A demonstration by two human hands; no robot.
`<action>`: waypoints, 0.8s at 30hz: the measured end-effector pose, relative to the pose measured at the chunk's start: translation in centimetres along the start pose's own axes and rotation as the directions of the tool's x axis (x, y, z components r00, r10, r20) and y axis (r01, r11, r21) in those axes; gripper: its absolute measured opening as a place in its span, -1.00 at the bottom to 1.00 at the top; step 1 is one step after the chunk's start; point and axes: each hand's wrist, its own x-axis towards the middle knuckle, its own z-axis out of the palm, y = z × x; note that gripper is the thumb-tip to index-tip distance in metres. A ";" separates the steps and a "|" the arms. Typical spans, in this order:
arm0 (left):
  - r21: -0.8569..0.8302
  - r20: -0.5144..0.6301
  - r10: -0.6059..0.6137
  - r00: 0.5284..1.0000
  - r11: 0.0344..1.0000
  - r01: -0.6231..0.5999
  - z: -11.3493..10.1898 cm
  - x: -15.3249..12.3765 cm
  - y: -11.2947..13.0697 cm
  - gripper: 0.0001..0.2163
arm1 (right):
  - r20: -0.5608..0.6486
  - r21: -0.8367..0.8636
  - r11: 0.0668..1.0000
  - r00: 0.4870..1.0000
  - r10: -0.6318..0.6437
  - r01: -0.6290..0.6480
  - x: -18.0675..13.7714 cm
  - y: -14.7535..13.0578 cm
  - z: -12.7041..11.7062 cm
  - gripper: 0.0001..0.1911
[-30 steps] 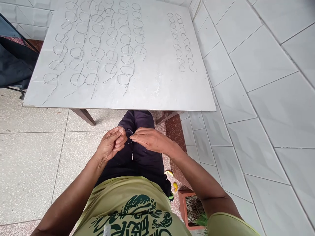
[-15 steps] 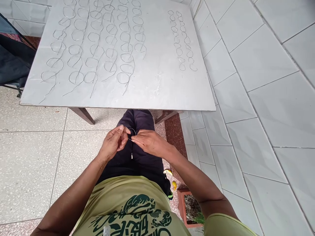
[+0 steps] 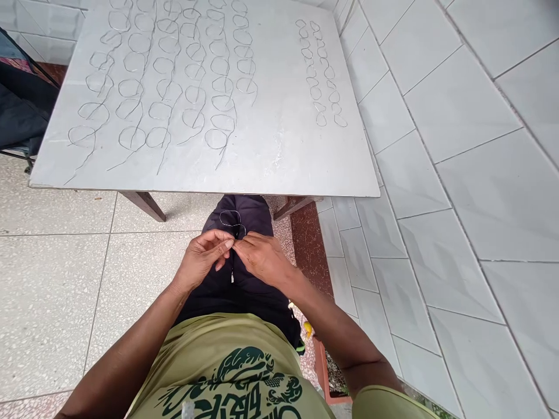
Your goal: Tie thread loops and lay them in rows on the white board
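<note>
Above my lap, a thin wire [image 3: 230, 211] curves in a loop beyond my fingertips, bent like a figure eight. My left hand [image 3: 205, 255] pinches it between thumb and index finger, the other fingers curled. Tight against it, my right hand [image 3: 263, 256] also grips the wire, knuckles up; its fingertips are partly hidden. The two hands touch at the fingertips. On the white table [image 3: 279, 169] ahead lie several rows of looped wires [image 3: 217, 138] with loose tails, and to the right two columns of smaller figure-eight wires [image 3: 321, 119].
A tiled wall [image 3: 437, 233] runs along the right side. Table legs [image 3: 144, 205] stand just beyond my knees. A dark folding chair [image 3: 21, 110] is at the left. By my right side are a planter [image 3: 322, 372] and a yellow peel [image 3: 308, 329] on the floor.
My hands have come together at the fingertips, the left turning over. The wire loop now sticks out forward, farther from my fingers and more visible.
</note>
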 end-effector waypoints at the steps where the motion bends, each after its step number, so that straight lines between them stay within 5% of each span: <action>1: 0.012 -0.021 0.008 1.000 1.000 -0.008 0.0 0.0 -0.3 -0.78 | -0.001 0.006 1.000 1.000 0.005 -0.005 0.0 -0.1 0.2 -0.78; 5: 0.048 -0.078 0.048 0.996 0.998 -0.045 -0.1 0.3 -1.0 -0.81 | -0.027 0.082 0.996 0.999 0.020 -0.017 -0.2 -0.2 0.8 -0.80; 9: 0.045 -0.063 0.061 0.996 0.997 -0.058 -0.6 0.4 -0.3 -0.82 | -0.146 0.369 0.926 0.979 0.142 -0.079 -1.0 -0.7 0.6 -0.81; 12: 0.061 0.000 0.058 0.998 0.996 -0.058 -1.1 0.3 0.4 -0.81 | -0.198 0.676 0.705 0.870 0.452 -0.212 -1.8 -0.6 0.1 -0.77; 15: 0.126 0.054 0.063 0.997 0.990 -0.070 -1.4 0.3 1.0 -0.80 | -0.063 0.898 0.361 0.738 0.671 -0.252 -2.0 0.4 -0.1 -0.68; 19: 0.253 0.116 0.054 0.992 0.964 -0.082 -1.3 0.4 1.6 -0.80 | 0.181 0.978 -0.008 0.823 0.539 -0.210 -1.0 2.2 0.5 -0.50; 24: 0.435 0.145 0.095 0.985 0.888 -0.149 -1.1 0.0 1.6 -0.81 | 0.221 0.975 -0.105 0.887 0.407 -0.194 0.3 2.1 1.9 -0.51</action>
